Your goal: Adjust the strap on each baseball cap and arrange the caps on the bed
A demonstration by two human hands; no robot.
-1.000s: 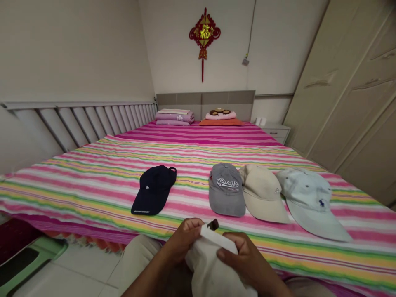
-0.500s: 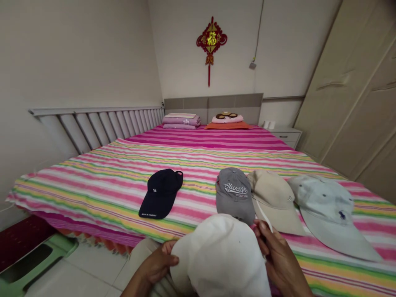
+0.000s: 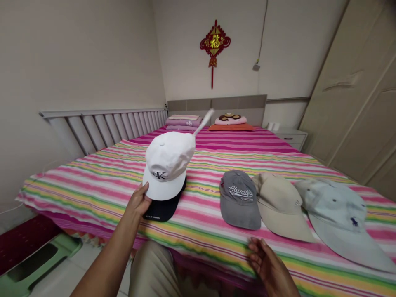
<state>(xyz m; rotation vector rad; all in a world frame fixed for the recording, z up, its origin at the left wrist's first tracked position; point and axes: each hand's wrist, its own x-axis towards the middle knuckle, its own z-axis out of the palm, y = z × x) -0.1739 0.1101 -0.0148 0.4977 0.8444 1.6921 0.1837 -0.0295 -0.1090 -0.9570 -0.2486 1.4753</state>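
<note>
My left hand (image 3: 140, 200) grips a white baseball cap (image 3: 169, 154) by the left side of its brim. The cap has black "CK" lettering on the front, and its loose back strap sticks up to the right. Beneath or behind it is a navy cap (image 3: 162, 209), mostly hidden, with its brim showing; whether the two touch I cannot tell. My right hand (image 3: 266, 260) holds nothing, fingers loosely curled and apart, over the front of the bed. Nearest to it lies a grey cap (image 3: 239, 202) with white "Always" lettering.
A beige cap (image 3: 281, 206) and a pale blue cap (image 3: 343, 222) lie right of the grey one on the striped bedsheet (image 3: 198, 243). Folded bedding (image 3: 182, 122) sits by the headboard (image 3: 216, 105). A green stool (image 3: 40, 264) stands at lower left.
The white cap has gone from my lap forward and left, over the navy cap, turned so its front shows. My right hand has let go of it. The view has shifted slightly.
</note>
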